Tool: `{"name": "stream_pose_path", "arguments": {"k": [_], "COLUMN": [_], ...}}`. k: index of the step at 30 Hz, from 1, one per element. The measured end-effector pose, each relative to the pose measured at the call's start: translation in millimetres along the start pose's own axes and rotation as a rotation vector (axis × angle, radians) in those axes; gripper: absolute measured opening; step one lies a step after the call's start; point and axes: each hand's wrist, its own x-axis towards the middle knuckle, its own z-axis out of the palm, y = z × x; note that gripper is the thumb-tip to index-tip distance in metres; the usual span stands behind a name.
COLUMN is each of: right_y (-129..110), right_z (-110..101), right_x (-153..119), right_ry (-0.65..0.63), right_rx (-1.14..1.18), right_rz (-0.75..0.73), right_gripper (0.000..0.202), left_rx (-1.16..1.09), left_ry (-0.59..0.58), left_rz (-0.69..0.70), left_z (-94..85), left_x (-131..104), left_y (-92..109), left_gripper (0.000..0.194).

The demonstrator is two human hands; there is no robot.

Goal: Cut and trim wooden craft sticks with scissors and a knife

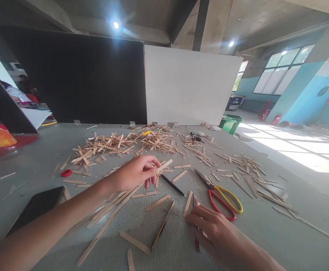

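Stick (165, 165) is pinched by the left hand (136, 174) above the table (260, 237), apparently leaving its far end free; the right hand (212, 227) grasps a reddish tool (197, 245) beside the scissors (223, 199).

Workshop-like hall (300, 90), concrete beams (153, 35), worktable (294, 244), scattered wooden sticks (104, 146), scissors (210, 185), green bins (228, 123)

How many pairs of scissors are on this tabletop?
1. The scissors, with one red and one yellow handle, lie just beyond the right hand, right of the black pen. Others could be hidden under the piled wooden sticks.
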Motion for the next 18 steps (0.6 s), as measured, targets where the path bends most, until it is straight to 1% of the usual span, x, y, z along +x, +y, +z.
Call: {"name": "stream_pose_path", "arguments": {"k": [4, 9, 12, 14, 15, 18], "right_y": [1, 5, 9, 11, 12, 15], "right_z": [1, 4, 6, 6, 6, 5], "right_x": [-3, -4, -4, -3, -3, -2], "right_ry": [0.000, 0.029, 0.062, 0.073, 0.073, 0.077], "right_rx": [0.017, -0.010, -0.044, -0.074, -0.091, -0.138], "right_rz": [0.017, 0.033, 0.056, 0.064, 0.074, 0.108], "right_gripper": [0.027, 0.029, 0.027, 0.026, 0.025, 0.026], "left_rx": [-0.047, -0.035, -0.006, 0.024, 0.044, 0.114], "left_ry": [0.012, 0.041, 0.019, -0.042, -0.091, -0.308], "left_rz": [0.006, 0.001, 0.008, 0.016, 0.022, 0.046], "left_z": [0.2, -1.2, -1.0, 1.9, 4.5, 16.5], "left_x": [-4, -9, -9, -8, -8, -10], "left_y": [6, 13, 12, 10, 8, 5], "left_gripper": [0.028, 0.030, 0.035, 0.038, 0.038, 0.031]}}
